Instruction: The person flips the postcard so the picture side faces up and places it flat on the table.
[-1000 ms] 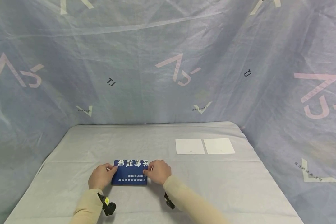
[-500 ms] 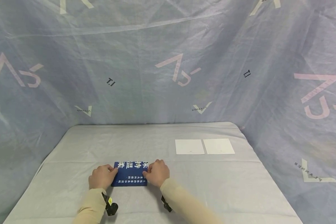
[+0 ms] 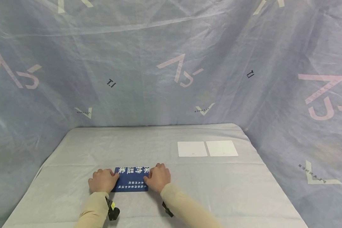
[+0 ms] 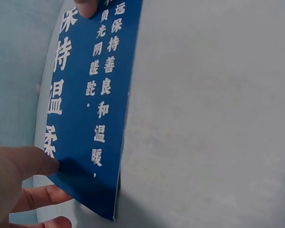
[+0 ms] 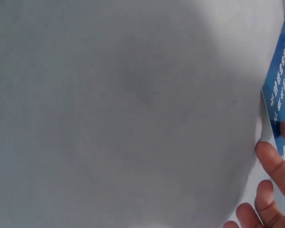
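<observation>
A blue card (image 3: 132, 180) printed with white Chinese characters is held between both hands, low in the head view over the cloth. My left hand (image 3: 103, 180) pinches its left edge, thumb on the printed face. In the left wrist view the left thumb (image 4: 35, 161) lies on the blue card (image 4: 92, 118), with fingers behind its edge. My right hand (image 3: 158, 177) pinches the opposite edge. The right wrist view shows only part of the blue card (image 5: 278, 90) at the border, with the right hand's index finger (image 5: 275, 164) below it.
Two white cards, a left one (image 3: 192, 149) and a right one (image 3: 222, 148), lie side by side on the grey cloth-covered table (image 3: 210, 183), farther back and to the right. A grey-blue fabric curtain (image 3: 148, 104) with printed letters surrounds the table at the back and sides.
The blue card and both hands have come slightly nearer the person and a little to the left. The grip on both edges is kept. The white cards stay in place.
</observation>
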`<state>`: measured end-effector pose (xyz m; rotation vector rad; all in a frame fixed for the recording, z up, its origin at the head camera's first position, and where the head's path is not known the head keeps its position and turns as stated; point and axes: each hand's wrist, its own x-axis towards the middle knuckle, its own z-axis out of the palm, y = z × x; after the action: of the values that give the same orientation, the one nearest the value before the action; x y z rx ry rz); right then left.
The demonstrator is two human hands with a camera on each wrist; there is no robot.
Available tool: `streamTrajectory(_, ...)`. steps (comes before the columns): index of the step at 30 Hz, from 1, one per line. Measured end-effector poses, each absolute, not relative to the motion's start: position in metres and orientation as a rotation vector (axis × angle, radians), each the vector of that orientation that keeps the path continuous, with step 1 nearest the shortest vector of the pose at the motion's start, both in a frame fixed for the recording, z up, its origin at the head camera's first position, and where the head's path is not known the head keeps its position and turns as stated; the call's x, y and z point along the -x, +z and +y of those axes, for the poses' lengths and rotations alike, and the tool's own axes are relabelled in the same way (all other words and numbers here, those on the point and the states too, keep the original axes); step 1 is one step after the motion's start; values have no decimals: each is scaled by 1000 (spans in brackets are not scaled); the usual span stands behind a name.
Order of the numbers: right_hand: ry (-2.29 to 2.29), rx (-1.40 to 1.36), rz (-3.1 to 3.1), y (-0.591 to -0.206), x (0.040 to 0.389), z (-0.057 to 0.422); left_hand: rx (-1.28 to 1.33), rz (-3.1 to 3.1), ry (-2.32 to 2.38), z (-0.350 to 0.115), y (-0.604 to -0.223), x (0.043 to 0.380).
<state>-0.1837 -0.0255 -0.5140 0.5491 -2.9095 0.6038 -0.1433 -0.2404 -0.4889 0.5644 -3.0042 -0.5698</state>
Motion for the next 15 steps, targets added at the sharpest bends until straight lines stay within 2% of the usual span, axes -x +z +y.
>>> streamTrajectory(15,403,-527,-2920,-522,180,-31,-498,-3014,-428,-238,-495,143)
